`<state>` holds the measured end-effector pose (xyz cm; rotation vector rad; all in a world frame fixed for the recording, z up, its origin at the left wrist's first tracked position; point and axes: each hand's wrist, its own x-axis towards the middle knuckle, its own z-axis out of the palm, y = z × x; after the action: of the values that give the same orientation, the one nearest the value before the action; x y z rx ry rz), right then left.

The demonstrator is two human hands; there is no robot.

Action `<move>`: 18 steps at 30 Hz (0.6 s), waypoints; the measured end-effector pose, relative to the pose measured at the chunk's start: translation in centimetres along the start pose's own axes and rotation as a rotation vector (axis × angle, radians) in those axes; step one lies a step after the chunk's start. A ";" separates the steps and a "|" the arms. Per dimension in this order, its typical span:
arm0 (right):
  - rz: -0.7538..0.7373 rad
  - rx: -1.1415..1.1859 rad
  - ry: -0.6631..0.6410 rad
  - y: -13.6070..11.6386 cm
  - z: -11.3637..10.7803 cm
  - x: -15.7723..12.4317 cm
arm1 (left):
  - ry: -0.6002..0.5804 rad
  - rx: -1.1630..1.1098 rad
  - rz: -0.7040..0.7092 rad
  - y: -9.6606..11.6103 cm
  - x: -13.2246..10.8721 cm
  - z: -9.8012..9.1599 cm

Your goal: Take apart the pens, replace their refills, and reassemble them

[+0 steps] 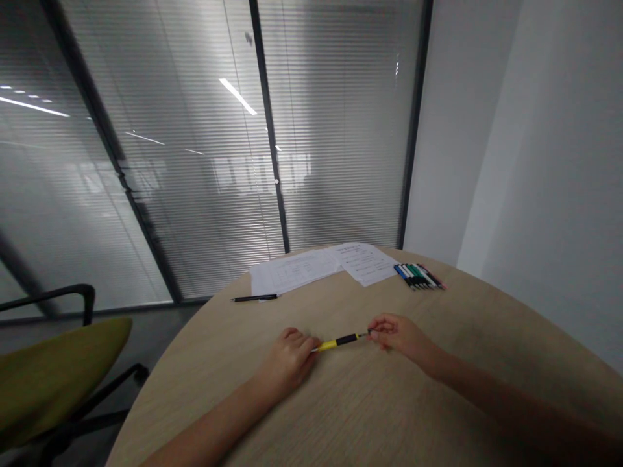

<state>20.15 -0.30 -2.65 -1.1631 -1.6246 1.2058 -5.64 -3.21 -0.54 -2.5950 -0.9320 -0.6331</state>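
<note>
One pen [339, 342], between left hand [289, 363], right hand [399, 337]

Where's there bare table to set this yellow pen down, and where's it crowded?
Bare tabletop lies right of the right hand, below the markers. Another patch lies between the yellow pen and the black pen, in front of the papers. The far edge is crowded, with papers and markers side by side.

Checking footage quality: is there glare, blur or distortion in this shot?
In the head view, ceiling lights glare as white streaks on the glass-wall blinds; wide-angle distortion bends the dark frame and round tabletop; the right hand looks slightly soft; the right forearm falls into shadow.
</note>
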 end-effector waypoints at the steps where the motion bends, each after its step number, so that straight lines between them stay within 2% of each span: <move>1: 0.009 0.022 0.012 -0.2 0.2 -0.2 | -0.003 0.010 0.008 0.0 0.0 0.0; 7: 0.028 0.088 0.016 -0.9 0.7 -1.0 | 0.011 0.046 0.031 -0.1 -0.1 0.4; 18: -0.029 0.036 0.058 0.0 0.6 -1.0 | 0.063 0.065 0.051 -0.2 0.0 0.5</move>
<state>19.83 -1.40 -2.88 -1.1380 -1.5655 1.1682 -5.66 -2.87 -0.96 -2.5182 -0.8506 -0.6558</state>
